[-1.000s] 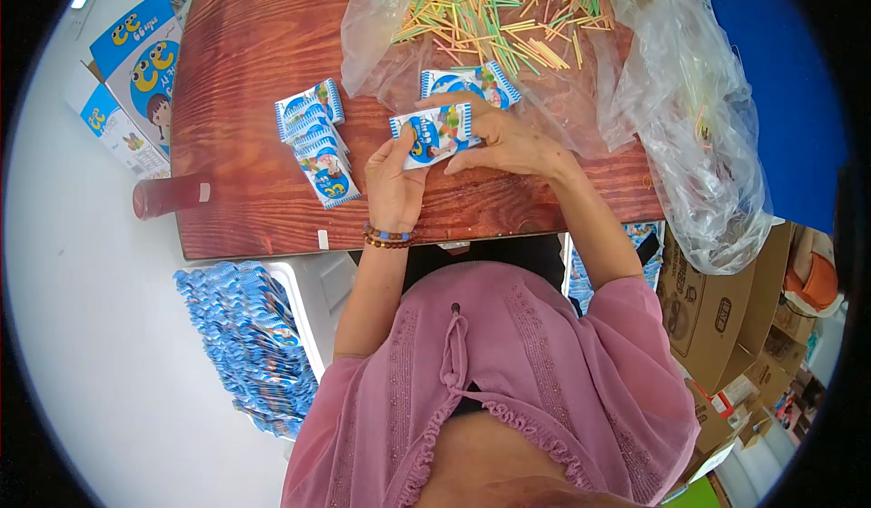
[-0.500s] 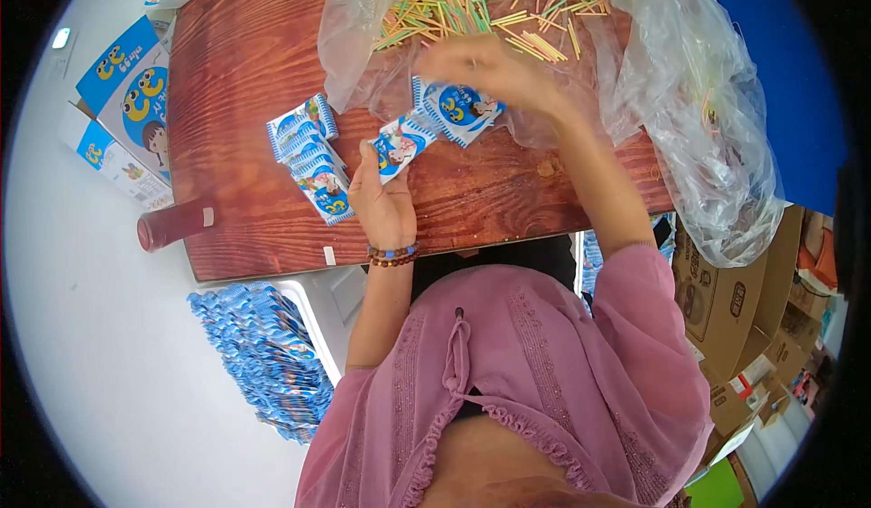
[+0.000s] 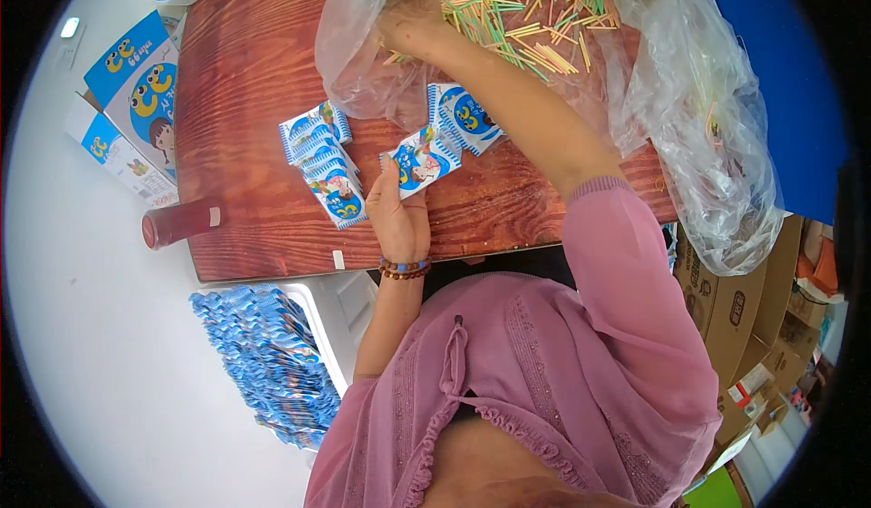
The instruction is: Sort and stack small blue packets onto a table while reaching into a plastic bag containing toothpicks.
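Observation:
A small blue-and-white packet [image 3: 426, 165] is gripped at its near left end by my left hand [image 3: 399, 218], thumb on top. Its far end overlaps more packets [image 3: 463, 112] lying on the table. Left of that hand, a row of overlapping packets [image 3: 328, 170] slants across the wood. My right hand [image 3: 413, 25] reaches to the left side of the heap of thin coloured sticks [image 3: 490, 9], inside the open clear plastic bag [image 3: 349, 59]. Its fingers point down and are mostly hidden, so what they hold does not show.
The red-brown wooden table [image 3: 245, 91] has a dark red cylinder [image 3: 181, 222] at its left corner. Printed cartons [image 3: 136, 100] stand beyond the left edge. A tub holding many packets [image 3: 263, 358] sits below left. Crumpled plastic [image 3: 717, 145] hangs over the right edge, above cardboard boxes [image 3: 726, 317].
My right hand has moved left and away from me, from above the packets to the sticks at the bag's left side. My left hand still holds its packet. The whole view shifted slightly.

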Available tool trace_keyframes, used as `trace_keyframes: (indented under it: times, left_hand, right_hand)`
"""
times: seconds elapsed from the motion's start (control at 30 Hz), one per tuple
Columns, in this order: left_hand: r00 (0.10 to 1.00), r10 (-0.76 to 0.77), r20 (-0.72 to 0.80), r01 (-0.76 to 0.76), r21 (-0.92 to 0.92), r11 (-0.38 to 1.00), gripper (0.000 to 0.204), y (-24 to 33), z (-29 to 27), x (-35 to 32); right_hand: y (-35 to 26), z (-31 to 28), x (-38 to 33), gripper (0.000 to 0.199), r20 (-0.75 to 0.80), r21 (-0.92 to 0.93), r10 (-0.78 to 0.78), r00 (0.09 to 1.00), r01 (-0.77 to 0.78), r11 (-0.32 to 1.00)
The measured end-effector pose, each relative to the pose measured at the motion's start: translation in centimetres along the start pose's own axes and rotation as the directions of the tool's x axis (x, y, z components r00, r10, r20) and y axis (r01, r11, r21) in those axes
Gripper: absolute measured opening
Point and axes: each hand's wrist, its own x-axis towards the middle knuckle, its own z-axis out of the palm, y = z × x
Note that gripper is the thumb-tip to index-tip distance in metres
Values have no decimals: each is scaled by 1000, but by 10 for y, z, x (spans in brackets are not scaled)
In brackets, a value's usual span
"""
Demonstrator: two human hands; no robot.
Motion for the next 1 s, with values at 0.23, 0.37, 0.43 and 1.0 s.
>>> trace_keyframes:
  times: [0.23, 0.37, 0.43, 1.0]
  left_hand:
    - [998, -14, 65, 14, 5, 1000, 25, -2, -6, 2]
    - [998, -23, 56, 23, -14, 1000, 25, -2, -10, 3]
    - [998, -23, 50, 24, -22, 999, 23, -1, -5, 1]
    - [996, -57, 71, 59, -20, 998, 19, -8, -3, -5]
  right_hand:
    - [5, 33, 5, 54, -51, -21, 29, 998, -30, 999]
    - [-1, 26, 2, 58, 24, -141, 12, 1000, -8, 990]
    - [7, 24, 3, 57, 136, -106, 39, 990, -25, 994]
    - [89, -27, -95, 28, 271, 924, 218, 938, -317, 216]
